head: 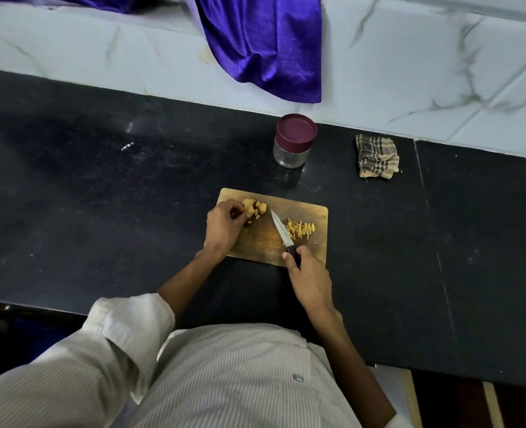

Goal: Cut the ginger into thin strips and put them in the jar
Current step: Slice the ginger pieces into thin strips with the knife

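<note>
A person at a black counter (101, 211) works over a wooden cutting board (314, 213), the left hand (223, 227) curled around a knobbly piece of ginger (255, 208) at the board's far left corner, the right hand (309, 279) wrapped around the dark handle of a small paring knife (281, 231) at the board's near edge. The blade points away across the board, between the uncut ginger and a loose heap of thin ginger strips (301, 230) on the board's right half. Beyond the board stands a small glass jar (291, 149), its maroon lid (295, 128) on and no strips visible inside; a checked cloth (377, 157) lies to the right of it. Most of the root looks uncut, so slicing seems only partly done. The risks from here: the lumpy root could roll under the blade and bring the edge toward the left fingertips, which sit close to where the cuts would fall; strips near the board's right edge could scatter onto the counter; and the jar must be opened before anything goes in
</note>
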A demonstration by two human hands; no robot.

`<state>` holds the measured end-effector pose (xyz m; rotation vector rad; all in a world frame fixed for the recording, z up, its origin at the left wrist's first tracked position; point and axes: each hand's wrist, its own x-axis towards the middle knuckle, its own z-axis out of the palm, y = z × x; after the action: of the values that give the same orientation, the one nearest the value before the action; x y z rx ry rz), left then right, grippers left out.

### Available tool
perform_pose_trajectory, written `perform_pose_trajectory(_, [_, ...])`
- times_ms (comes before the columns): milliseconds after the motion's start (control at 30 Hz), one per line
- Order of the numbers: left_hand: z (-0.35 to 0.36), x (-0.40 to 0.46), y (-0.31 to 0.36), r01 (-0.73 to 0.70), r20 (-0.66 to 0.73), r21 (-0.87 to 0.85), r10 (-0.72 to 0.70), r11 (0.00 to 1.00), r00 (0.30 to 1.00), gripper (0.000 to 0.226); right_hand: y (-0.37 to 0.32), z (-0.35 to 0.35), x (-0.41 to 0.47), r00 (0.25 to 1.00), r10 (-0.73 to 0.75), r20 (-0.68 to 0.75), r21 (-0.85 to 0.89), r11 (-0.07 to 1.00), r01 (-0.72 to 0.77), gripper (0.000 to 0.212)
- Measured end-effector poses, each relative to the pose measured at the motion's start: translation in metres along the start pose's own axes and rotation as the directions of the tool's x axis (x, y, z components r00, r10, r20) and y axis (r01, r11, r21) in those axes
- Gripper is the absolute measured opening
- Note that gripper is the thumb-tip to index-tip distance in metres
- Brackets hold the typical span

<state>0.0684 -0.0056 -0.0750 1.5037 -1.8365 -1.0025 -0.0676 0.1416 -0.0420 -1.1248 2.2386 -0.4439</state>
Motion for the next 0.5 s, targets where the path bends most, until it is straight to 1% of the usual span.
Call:
perform_pose_trajectory(133, [-0.003, 0.002, -0.003, 0.015, 0.005, -0.061, -0.014, 0.998, 1.0, 0.01, 0.0, 0.001, 0.001, 1.0, 0.0, 0.002, -0.008, 1.0, 0.0, 0.039])
perform_pose_trajectory(300, [-0.006, 0.006, -0.003, 0.013, 0.033, -0.05, -0.012, 0.999, 0.999, 0.025, 0.0, 0.0, 0.0, 1.0, 0.004, 0.019, -0.003, 1.0, -0.004, 0.04])
perform_pose_trajectory(400, [-0.009, 0.007, -0.002, 0.005, 0.001, -0.031, -0.005, 1.0, 1.0, 0.024, 0.0, 0.0, 0.001, 1.0, 0.006, 0.022, 0.002, 1.0, -0.006, 0.04])
perform_pose_trajectory(500, [-0.013, 0.004, 0.0, -0.013, -0.036, -0.05, 0.011, 0.999, 0.999, 0.021, 0.001, 0.002, 0.001, 1.0, 0.01, 0.016, 0.028, 1.0, -0.011, 0.037])
